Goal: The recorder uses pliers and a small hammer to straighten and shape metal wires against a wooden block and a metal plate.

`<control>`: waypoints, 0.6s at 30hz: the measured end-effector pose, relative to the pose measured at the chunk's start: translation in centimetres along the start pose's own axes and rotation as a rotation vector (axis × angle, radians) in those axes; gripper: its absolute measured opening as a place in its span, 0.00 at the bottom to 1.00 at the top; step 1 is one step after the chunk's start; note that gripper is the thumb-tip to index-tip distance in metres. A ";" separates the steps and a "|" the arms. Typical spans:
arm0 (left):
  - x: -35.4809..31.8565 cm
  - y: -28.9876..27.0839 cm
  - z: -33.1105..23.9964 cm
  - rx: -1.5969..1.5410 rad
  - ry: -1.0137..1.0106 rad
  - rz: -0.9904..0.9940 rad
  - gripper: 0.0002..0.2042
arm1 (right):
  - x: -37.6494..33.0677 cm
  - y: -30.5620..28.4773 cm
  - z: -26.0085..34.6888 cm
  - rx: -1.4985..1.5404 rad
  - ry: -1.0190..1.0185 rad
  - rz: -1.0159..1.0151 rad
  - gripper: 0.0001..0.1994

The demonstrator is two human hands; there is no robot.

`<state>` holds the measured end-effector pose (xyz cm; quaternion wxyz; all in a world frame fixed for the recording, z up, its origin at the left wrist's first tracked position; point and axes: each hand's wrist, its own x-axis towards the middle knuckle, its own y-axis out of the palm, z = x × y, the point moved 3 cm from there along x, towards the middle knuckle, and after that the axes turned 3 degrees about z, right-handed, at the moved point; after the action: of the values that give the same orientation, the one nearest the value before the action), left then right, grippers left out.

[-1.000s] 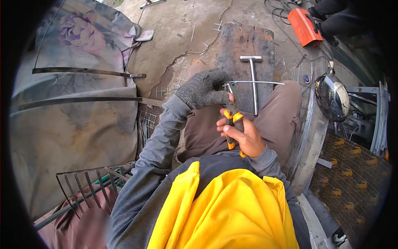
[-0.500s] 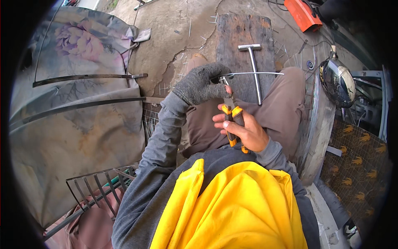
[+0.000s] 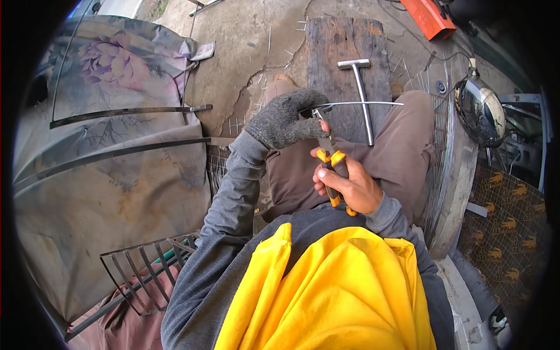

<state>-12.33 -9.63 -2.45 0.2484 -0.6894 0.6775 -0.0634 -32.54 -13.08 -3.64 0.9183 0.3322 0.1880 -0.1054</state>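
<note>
My left hand (image 3: 286, 119), in a grey knit glove with bare fingertips, pinches a thin metal wire (image 3: 379, 103). The wire sticks out to the right, slightly bowed, over my lap. A short bit of metal also shows at those fingertips, too small to make out. Just below, my bare right hand (image 3: 360, 188) grips a pair of pliers (image 3: 339, 159) with yellow and black handles. Their jaws point up toward my left thumb; whether they touch the wire I cannot tell. Beyond the wire, a T-shaped metal bar (image 3: 363, 105) rests on a dark wooden board (image 3: 326, 49).
Cloth with a flower print (image 3: 116, 175) and dark metal strips lies at left, above a slatted metal frame (image 3: 137, 274). At right are a bundle of long wires (image 3: 440, 175), a welding helmet (image 3: 479, 111) and an orange machine (image 3: 429, 17). Cut wire pieces litter the concrete.
The right hand and pliers have shifted slightly down and right, with the handles a little differently angled. The left hand still holds the wire. The whole view has shifted slightly.
</note>
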 end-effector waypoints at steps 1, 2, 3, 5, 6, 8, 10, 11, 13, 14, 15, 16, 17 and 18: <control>0.0 0.1 -0.1 0.013 0.009 -0.007 0.26 | 0.0 0.0 -0.1 0.021 0.012 -0.022 0.19; 0.0 0.2 -0.2 0.027 0.019 -0.014 0.26 | 0.1 0.1 -0.3 0.022 0.022 -0.018 0.19; 0.1 0.3 -0.2 0.024 0.021 -0.012 0.26 | 0.2 0.1 -0.4 0.015 -0.003 -0.047 0.18; 0.3 0.6 -0.2 0.030 -0.010 0.023 0.27 | 0.3 0.0 -0.8 0.007 -0.027 -0.084 0.17; 0.4 0.7 -0.2 0.027 -0.007 0.026 0.27 | 0.3 -0.1 -1.0 -0.008 -0.035 -0.102 0.16; 0.5 0.8 -0.2 0.046 0.014 0.056 0.27 | 0.3 -0.4 -1.4 -0.024 -0.043 -0.121 0.15; 0.7 0.8 0.1 -0.008 -0.010 0.074 0.27 | 0.4 -0.8 -1.8 -0.114 -0.051 -0.155 0.15; 0.7 0.8 0.3 -0.068 -0.002 0.081 0.27 | 0.6 -0.9 -2.1 -0.116 -0.033 -0.157 0.15; 0.7 0.7 0.6 -0.095 0.006 0.085 0.27 | 0.9 -1.0 -2.1 -0.370 -0.149 -0.265 0.15; 0.6 0.6 0.7 -0.124 0.014 0.087 0.26 | 1.1 -0.9 -2.3 -0.373 -0.163 -0.256 0.15; 0.5 0.6 0.9 -0.121 0.015 0.086 0.26 | 1.1 -0.8 -2.4 -0.414 -0.178 -0.289 0.15; 0.5 0.6 1.0 -0.110 0.024 0.085 0.26 | 1.2 -0.7 -2.4 -0.437 -0.188 -0.306 0.16; 0.4 0.6 1.1 -0.100 0.032 0.084 0.26 | 1.2 -0.6 -2.3 -0.459 -0.198 -0.323 0.16; 0.4 0.6 1.1 -0.098 0.037 0.083 0.26 | 1.2 -0.4 -1.9 -0.564 -0.282 -0.375 0.16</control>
<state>-12.35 -9.75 -3.79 0.2040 -0.6706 0.7124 -0.0326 -32.12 -12.23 -5.71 0.9553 0.0081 0.1388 -0.2608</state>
